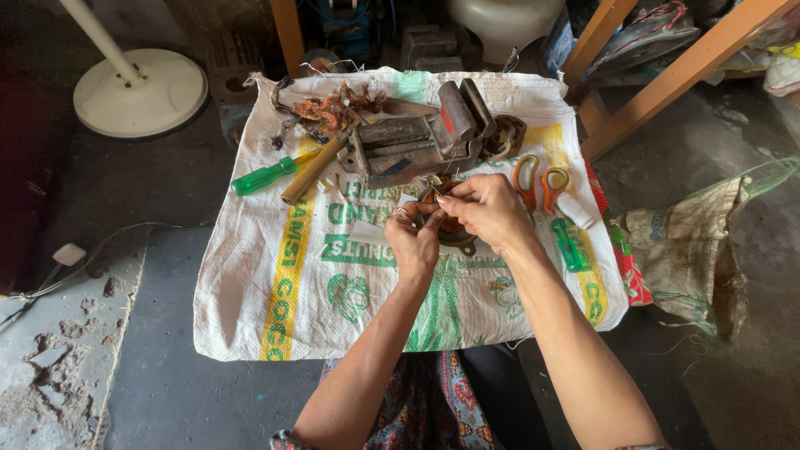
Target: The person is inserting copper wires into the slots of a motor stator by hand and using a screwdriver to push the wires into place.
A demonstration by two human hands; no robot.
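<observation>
My left hand (414, 242) and my right hand (486, 208) meet over a round rusty-brown metal part (457, 234) that rests on a white woven sack (275, 308). Both hands pinch at it, fingers closed; my left fingers seem to hold a thin piece against it. Much of the part is hidden under my hands. Just beyond them stands a grey metal bench vise (421, 137).
On the sack lie a green-handled screwdriver (265, 176), a wooden-handled tool (312, 169), a tangle of copper wire (333, 108), orange scissors (537, 183) and a small green tool (569, 244). A white fan base (140, 92) stands far left; wooden legs (667, 79) rise at right.
</observation>
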